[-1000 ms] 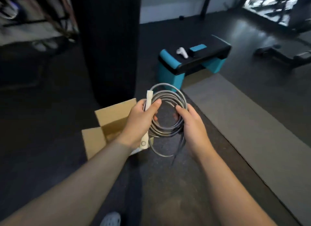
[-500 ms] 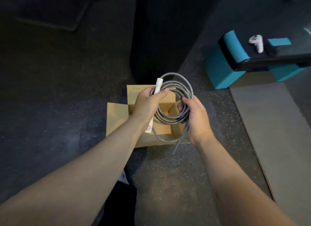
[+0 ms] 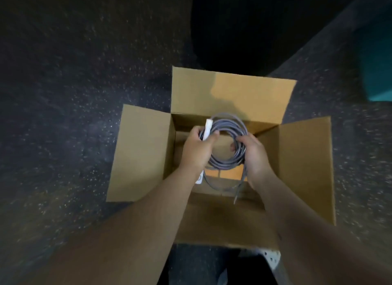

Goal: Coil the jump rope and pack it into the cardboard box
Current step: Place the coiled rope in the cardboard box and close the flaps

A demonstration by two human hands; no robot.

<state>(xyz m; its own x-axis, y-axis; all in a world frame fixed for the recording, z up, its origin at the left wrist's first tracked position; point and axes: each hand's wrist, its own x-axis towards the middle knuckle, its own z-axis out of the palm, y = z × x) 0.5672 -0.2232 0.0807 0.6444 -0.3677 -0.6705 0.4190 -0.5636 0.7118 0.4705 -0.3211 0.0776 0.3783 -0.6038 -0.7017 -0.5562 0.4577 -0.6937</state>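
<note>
The grey jump rope (image 3: 228, 123) is wound into a round coil and hangs over the mouth of the open cardboard box (image 3: 144, 157). My left hand (image 3: 196, 151) grips the coil's left side together with a white handle (image 3: 206, 129) that sticks up past my thumb. My right hand (image 3: 253, 155) clasps the right side of the coil. Two loose rope ends trail down from the coil toward the box's near wall. All the box flaps are folded outward.
The box sits on dark speckled rubber flooring. A large black punching bag (image 3: 254, 26) stands just behind the box. A teal bench corner (image 3: 379, 72) shows at the right edge. A white shoe (image 3: 270, 257) is at the bottom.
My view has swung down and closer. Both hands carried the coiled rope from beside the box to directly over its opening, keeping the same grip.
</note>
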